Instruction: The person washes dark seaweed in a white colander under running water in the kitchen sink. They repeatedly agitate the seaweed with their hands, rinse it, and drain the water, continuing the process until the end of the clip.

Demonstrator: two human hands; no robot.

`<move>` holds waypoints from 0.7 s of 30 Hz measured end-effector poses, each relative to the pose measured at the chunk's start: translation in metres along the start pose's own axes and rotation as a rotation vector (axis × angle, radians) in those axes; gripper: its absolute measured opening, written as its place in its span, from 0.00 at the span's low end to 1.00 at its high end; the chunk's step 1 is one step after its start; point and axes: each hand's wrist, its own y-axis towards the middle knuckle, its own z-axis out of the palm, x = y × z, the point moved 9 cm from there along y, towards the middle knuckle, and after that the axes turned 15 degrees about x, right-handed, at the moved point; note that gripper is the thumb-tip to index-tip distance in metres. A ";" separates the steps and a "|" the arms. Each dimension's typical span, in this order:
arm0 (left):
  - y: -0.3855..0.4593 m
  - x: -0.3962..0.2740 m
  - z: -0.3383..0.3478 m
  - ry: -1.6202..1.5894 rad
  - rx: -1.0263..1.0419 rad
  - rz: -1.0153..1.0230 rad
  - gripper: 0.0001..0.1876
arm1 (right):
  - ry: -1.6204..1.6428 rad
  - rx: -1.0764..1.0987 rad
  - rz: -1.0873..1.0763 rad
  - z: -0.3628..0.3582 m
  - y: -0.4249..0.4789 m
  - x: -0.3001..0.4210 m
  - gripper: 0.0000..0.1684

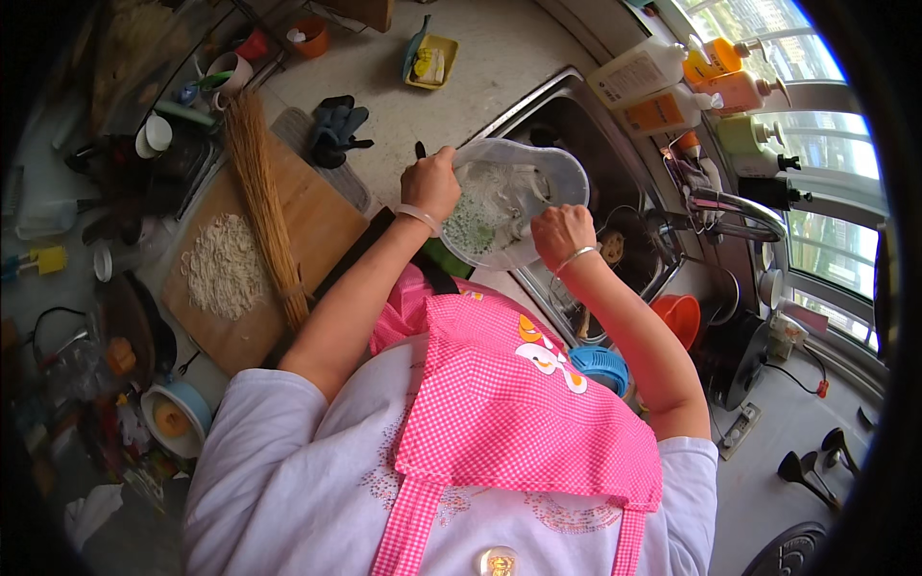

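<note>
A translucent plastic basin (569, 176) is held over the near-left edge of a steel sink (529, 108). Inside it are water with foam, something pale and bits of green. My left hand (432, 183) grips the basin's left rim. At the basin's right side is my right hand (563, 234), its fingers curled; whether it holds the rim or something else is not visible. Left of my arms lies a wooden board (324, 219) bearing a heap of pale shreds (225, 266) and a bundle of straw-like stalks (263, 209).
A curved faucet (742, 209) reaches from the window side. Pump bottles (713, 61) line the sill. Dark gloves (338, 129) and a yellow dish (436, 61) sit on the counter. A red bowl (677, 320) stands near my right forearm; a light-blue pot (176, 417) is at the left.
</note>
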 end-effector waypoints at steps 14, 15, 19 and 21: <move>-0.003 -0.002 -0.003 -0.003 0.005 0.030 0.08 | 0.007 -0.084 -0.006 0.006 0.013 -0.021 0.09; -0.002 -0.002 -0.002 -0.002 0.009 0.030 0.08 | -0.007 -0.083 -0.021 0.005 0.016 -0.014 0.09; 0.000 0.000 0.001 -0.008 0.027 0.034 0.07 | -0.084 -0.057 -0.182 0.015 0.016 0.026 0.08; 0.000 0.001 0.000 -0.010 0.014 0.025 0.07 | -0.045 -0.094 -0.023 0.013 0.020 0.012 0.08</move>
